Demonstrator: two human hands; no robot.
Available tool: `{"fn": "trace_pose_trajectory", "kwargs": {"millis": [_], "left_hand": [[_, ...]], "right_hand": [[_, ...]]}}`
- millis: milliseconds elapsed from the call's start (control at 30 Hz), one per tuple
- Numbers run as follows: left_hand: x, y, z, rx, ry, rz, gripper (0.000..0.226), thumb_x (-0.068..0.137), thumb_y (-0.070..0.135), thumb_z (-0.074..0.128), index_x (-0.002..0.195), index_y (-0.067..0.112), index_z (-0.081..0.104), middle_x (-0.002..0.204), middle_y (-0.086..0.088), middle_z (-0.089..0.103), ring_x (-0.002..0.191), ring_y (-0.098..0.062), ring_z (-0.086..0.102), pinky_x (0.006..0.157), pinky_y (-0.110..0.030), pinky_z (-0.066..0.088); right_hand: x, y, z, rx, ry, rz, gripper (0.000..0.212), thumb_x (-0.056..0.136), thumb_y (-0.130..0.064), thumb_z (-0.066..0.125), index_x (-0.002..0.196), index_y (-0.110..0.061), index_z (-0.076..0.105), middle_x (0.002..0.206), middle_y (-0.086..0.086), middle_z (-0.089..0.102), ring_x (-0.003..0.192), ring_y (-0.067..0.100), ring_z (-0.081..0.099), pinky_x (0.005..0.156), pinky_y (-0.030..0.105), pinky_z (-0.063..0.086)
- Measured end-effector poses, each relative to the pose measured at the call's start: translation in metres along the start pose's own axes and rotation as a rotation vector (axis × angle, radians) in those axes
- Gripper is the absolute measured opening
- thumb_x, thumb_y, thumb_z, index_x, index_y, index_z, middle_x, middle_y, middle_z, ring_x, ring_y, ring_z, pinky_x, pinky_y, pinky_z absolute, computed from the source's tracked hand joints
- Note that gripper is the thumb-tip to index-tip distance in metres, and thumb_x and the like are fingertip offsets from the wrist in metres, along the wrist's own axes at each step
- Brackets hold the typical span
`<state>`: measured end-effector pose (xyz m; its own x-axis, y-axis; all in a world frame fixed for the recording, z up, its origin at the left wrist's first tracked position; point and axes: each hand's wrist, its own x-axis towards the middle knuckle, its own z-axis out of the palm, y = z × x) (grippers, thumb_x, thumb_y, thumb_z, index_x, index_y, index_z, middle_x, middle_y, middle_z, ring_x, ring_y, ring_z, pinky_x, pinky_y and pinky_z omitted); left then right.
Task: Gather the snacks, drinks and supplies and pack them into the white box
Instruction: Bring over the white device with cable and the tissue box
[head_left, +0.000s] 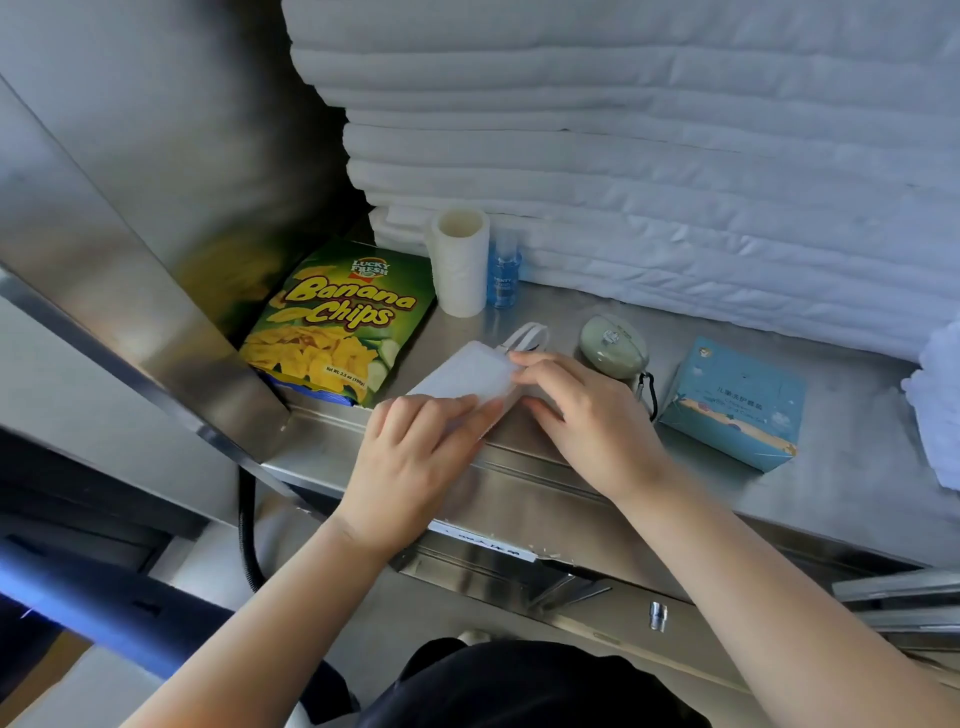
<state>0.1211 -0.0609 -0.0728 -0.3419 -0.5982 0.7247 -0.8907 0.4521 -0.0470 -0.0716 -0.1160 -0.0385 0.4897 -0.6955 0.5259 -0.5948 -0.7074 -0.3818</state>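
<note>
Packet (478, 371) lies just right of chips bag (332, 322), long axis diagonal; left hand (415, 447) presses flat on its near end, right hand (587, 415) pinches its far end.

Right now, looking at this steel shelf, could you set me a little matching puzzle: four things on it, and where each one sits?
Things:
1. banana chips bag
2. blue spray bottle
3. green oval case
4. flat white packet

Places:
a. touched by the left hand and the right hand
b. farthest left
c. beside the light blue box
d. next to the white roll

Pairs: 1-b, 2-d, 3-c, 4-a
</note>
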Motion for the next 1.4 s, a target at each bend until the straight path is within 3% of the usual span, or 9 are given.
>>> {"fn": "trace_pose_trajectory", "kwargs": {"millis": [133,267,400,500,633,833,1167,1267,1400], "left_hand": [[0.002,0.011,-0.002,0.100,-0.069,-0.035,0.030,0.093,0.024,0.055,0.122,0.019,0.063,0.111,0.003,0.056,0.091,-0.021,0.046,0.078,-0.032,0.038],[0.007,0.012,-0.010,0.022,-0.168,-0.066,0.038,0.091,0.031,0.054,0.123,0.014,0.061,0.111,-0.002,0.065,0.096,-0.021,0.048,0.084,-0.032,0.038],[0.017,-0.004,-0.019,-0.097,-0.380,0.034,0.054,0.091,0.044,0.047,0.134,0.010,0.050,0.137,-0.007,0.051,0.127,-0.025,0.044,0.107,-0.038,0.035],[0.026,-0.008,-0.019,-0.034,-0.529,0.028,0.062,0.091,0.050,0.037,0.138,0.011,0.044,0.145,-0.007,0.041,0.135,-0.024,0.035,0.110,-0.042,0.031],[0.028,0.006,-0.019,0.030,-0.520,-0.082,0.059,0.090,0.044,0.036,0.133,0.006,0.050,0.137,-0.013,0.049,0.127,-0.028,0.046,0.104,-0.044,0.037],[0.022,0.011,-0.021,0.085,-0.480,-0.213,0.057,0.091,0.041,0.036,0.129,0.003,0.054,0.134,-0.015,0.052,0.125,-0.029,0.049,0.103,-0.045,0.037],[0.006,0.001,-0.023,0.015,-0.371,-0.184,0.051,0.092,0.037,0.042,0.130,0.006,0.054,0.136,-0.011,0.051,0.127,-0.027,0.047,0.104,-0.045,0.038],[0.005,-0.007,-0.023,-0.037,-0.333,-0.134,0.046,0.090,0.031,0.045,0.128,0.008,0.057,0.134,-0.009,0.053,0.125,-0.027,0.048,0.102,-0.044,0.042],[0.016,-0.014,-0.021,-0.129,-0.387,-0.042,0.044,0.090,0.029,0.046,0.128,0.009,0.057,0.134,-0.006,0.053,0.126,-0.026,0.048,0.099,-0.044,0.045]], "right_hand": [[0.005,0.003,0.004,0.045,-0.074,0.024,0.021,0.077,0.004,0.070,0.096,-0.003,0.068,0.114,0.006,0.067,0.096,0.022,0.068,0.073,0.035,0.055],[0.007,0.001,0.004,0.043,-0.080,0.045,0.019,0.080,0.001,0.070,0.098,-0.005,0.069,0.114,0.004,0.068,0.097,0.019,0.068,0.077,0.033,0.053],[0.006,0.008,-0.010,-0.099,-0.018,0.051,0.021,0.082,-0.010,0.071,0.103,-0.011,0.070,0.118,0.003,0.065,0.103,0.021,0.064,0.089,0.028,0.047],[0.008,0.017,-0.020,-0.214,0.044,0.155,0.028,0.084,-0.012,0.067,0.112,-0.007,0.064,0.124,0.010,0.059,0.112,0.029,0.056,0.095,0.036,0.043],[0.008,0.023,-0.020,-0.344,-0.086,0.347,0.041,0.084,-0.012,0.065,0.121,0.002,0.055,0.132,0.021,0.051,0.120,0.038,0.048,0.097,0.043,0.042],[0.010,0.023,-0.022,-0.298,-0.124,0.383,0.033,0.084,0.002,0.057,0.116,-0.004,0.058,0.126,0.010,0.055,0.113,0.033,0.049,0.086,0.038,0.042],[0.021,0.031,-0.023,-0.213,-0.201,0.358,0.038,0.083,-0.002,0.062,0.119,-0.006,0.056,0.131,0.006,0.051,0.118,0.027,0.048,0.094,0.028,0.034],[0.021,0.032,-0.023,-0.229,-0.191,0.366,0.037,0.081,-0.002,0.065,0.115,-0.007,0.055,0.121,0.009,0.055,0.110,0.029,0.049,0.086,0.025,0.032],[0.021,0.032,-0.028,-0.266,-0.246,0.378,0.040,0.079,-0.005,0.068,0.114,-0.013,0.051,0.118,0.005,0.054,0.106,0.028,0.049,0.075,0.034,0.038]]}}
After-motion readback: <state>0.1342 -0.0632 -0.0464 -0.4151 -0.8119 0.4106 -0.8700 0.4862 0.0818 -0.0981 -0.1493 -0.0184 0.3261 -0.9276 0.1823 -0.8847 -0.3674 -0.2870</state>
